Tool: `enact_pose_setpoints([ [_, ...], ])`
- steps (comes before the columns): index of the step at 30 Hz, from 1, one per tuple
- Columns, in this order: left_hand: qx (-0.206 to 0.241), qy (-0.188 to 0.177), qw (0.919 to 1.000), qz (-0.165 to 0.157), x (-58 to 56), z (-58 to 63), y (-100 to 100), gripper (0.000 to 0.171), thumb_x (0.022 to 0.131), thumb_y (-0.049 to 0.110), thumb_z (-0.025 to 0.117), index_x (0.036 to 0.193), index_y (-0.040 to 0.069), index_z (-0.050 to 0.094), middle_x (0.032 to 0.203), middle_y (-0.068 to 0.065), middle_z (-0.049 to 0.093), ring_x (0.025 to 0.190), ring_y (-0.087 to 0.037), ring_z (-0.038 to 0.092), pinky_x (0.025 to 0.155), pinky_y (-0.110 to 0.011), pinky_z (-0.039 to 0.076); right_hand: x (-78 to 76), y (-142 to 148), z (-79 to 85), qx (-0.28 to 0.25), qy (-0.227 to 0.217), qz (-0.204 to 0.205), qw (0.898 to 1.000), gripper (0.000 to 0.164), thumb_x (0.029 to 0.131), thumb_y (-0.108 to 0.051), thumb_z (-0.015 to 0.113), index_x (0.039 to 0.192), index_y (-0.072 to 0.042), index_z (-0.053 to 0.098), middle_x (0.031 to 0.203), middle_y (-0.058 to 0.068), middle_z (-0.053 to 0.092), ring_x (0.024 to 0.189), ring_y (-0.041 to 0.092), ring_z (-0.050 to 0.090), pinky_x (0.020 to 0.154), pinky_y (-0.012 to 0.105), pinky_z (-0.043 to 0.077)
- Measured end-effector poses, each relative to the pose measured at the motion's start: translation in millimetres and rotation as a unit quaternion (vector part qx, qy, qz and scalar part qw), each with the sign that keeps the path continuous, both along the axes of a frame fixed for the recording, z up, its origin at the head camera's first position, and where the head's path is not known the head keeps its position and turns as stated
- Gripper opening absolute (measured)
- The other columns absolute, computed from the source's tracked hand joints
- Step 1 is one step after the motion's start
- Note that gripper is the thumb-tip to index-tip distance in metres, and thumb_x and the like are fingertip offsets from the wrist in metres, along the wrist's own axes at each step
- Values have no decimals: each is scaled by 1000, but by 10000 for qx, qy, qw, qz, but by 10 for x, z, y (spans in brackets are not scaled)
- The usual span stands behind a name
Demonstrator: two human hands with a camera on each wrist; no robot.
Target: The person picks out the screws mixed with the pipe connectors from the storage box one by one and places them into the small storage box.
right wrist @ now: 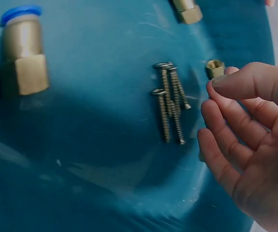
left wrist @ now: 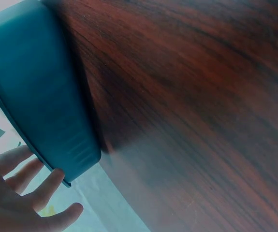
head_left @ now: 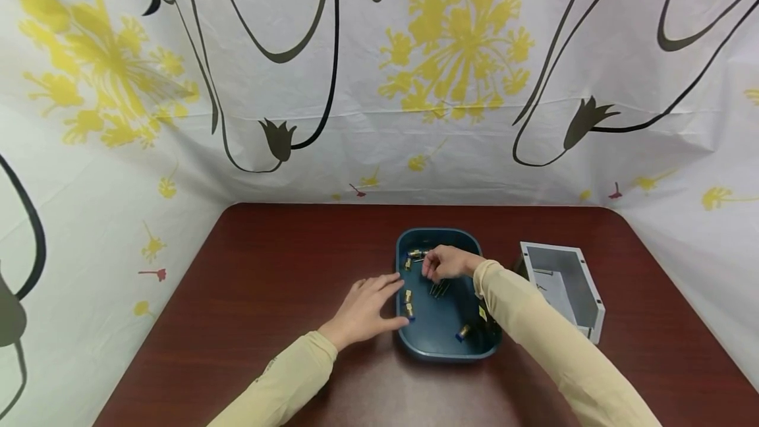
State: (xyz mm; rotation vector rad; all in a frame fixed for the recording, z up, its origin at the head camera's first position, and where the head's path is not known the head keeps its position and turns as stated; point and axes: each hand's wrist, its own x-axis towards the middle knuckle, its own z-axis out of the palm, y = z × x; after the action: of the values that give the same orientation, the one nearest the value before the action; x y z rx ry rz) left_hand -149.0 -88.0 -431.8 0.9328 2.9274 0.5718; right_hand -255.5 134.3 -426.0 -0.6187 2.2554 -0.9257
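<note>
Cream fabric sleeves (head_left: 284, 381) cover both my forearms, nearest the camera. Left to right: my left hand (head_left: 364, 312) is spread, fingers extended, thumb apart, grasping nothing, fingertips at the left rim of a dark teal, rounded rectangular tray (head_left: 437, 329). Tray sits on a dark red-brown wood-grain table (head_left: 296, 236). Two small brass-coloured metal fittings (head_left: 408, 306) lie along the tray's left wall; more brass-coloured fittings (head_left: 414, 254) grouped at its far left. Slim threaded metal screws (right wrist: 170, 101) lie bunched on the tray floor, just beside my right hand (head_left: 447, 263). That hand is over the tray, fingers curled, thumb tip at the index finger; cannot tell if anything is pinched. Lone brass-coloured fitting with a blue end (head_left: 463, 333) lies near right in the tray. Dark item with a yellow patch (head_left: 483, 313) beside my right sleeve, too small to identify. Farther right, partly behind that sleeve: light grey rectangular box (head_left: 560, 261), thin metal piece inside. White cloth with yellow flowers and dark stems (head_left: 474, 170) behind the table.
</note>
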Motion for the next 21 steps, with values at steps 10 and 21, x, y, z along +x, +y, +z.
enact_pose_setpoints([
  [10, 35, 43, 10000, 1, 2, -7, -3, 68, 78, 50, 59, 132, 12, 42, 136, -2, 36, 118, -22, 37, 94, -48, 26, 22, -19, -111, 395, 484, -149, 9979, 18, 70, 9, 58, 85, -1, 61, 76, 3, 55, 67, 15, 49, 60, 28, 42],
  [21, 27, 35, 10000, -24, 5, 0, -7, 68, 79, 50, 58, 133, 12, 42, 136, -2, 35, 119, -22, 37, 94, -48, 26, 79, -65, -147, 502, 629, -411, 9959, 19, 67, 10, 61, 81, -4, 61, 74, 2, 54, 66, 15, 49, 59, 27, 41],
])
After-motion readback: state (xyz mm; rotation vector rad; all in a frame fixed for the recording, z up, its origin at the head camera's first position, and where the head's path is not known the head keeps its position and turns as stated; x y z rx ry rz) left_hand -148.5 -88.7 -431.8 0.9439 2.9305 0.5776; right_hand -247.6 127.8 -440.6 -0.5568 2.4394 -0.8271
